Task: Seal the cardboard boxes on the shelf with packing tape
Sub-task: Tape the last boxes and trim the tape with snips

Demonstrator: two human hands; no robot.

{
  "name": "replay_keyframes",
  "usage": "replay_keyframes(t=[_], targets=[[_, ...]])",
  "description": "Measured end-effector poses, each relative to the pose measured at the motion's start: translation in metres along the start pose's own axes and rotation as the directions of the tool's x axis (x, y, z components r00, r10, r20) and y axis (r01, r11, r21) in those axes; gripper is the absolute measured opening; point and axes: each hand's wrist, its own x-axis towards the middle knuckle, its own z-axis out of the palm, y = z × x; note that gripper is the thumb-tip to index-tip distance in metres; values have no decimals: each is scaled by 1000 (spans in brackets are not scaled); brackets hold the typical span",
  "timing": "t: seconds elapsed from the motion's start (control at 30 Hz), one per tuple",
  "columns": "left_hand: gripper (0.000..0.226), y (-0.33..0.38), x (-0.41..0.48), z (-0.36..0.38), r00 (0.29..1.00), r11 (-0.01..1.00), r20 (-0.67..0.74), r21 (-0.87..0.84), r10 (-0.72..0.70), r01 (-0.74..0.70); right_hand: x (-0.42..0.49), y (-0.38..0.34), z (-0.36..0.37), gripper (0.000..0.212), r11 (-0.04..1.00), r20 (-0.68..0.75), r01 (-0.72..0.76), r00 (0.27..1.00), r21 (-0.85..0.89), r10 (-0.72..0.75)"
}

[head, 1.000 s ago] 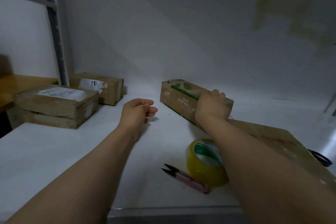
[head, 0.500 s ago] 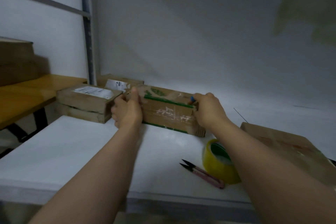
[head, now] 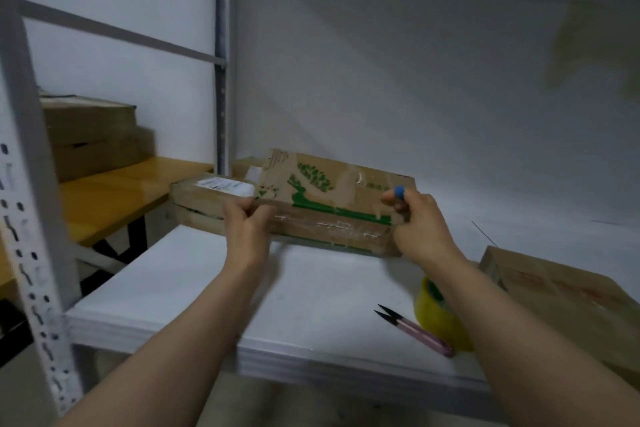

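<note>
Green-printed cardboard box (head: 332, 204) tilted, raised off shelf (head: 311, 305); yellow tape roll (head: 433, 319) front-right

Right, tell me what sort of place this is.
Probably a storeroom or parcel-packing area: a perforated metal rack upright, labelled cardboard boxes on the white shelf, and a yellow tape roll with snips lying out near the green-printed box being handled.
</note>
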Motion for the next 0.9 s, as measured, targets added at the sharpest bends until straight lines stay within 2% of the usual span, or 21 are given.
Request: replay_keyframes(t=[0.1,0.2,0.3,0.37,0.43,0.5,0.53,0.6,0.67,0.7,0.9], targets=[[42,3,-5,-5,994,994,102,-98,-47,57,-11,-1,-1,40,982,-105,-70,991,178,89],[35,-6,-5,-7,972,962,186,-206,-140,178,-17,0,-4,36,938,-165,-117,970,325,178],[39,-13,-2,-15,964,970,199,-131,-175,203,-18,-4,-13,42,885,-196,-167,941,435,274],[50,-13,-1,-19,954,977,252,-98,-161,190,-18,-7,-18,41,852,-183,-185,934,489,307],[70,-13,-4,-21,947,993,309,-55,-86,108,-17,-10,-21,42,825,-160,-203,930,527,330],[90,-17,-7,-23,952,986,303,146,36,-83,-14,-8,-20,43,813,-143,-231,923,534,357],[92,-18,-8,-24,952,948,295,273,80,-164,-13,-6,-19,43,815,-138,-248,919,524,369],[81,-19,-11,-26,946,846,298,464,131,-264,-12,-1,-15,41,836,-142,-282,911,470,387],[68,-20,-13,-28,937,758,320,575,138,-308,-13,5,-10,39,864,-164,-298,906,405,390],[65,-20,-14,-29,929,729,339,599,145,-332,-12,7,-9,38,874,-173,-301,905,382,388],[48,-13,-30,-35,884,716,405,543,233,-438,-3,11,-13,33,909,-166,-331,911,255,378]])
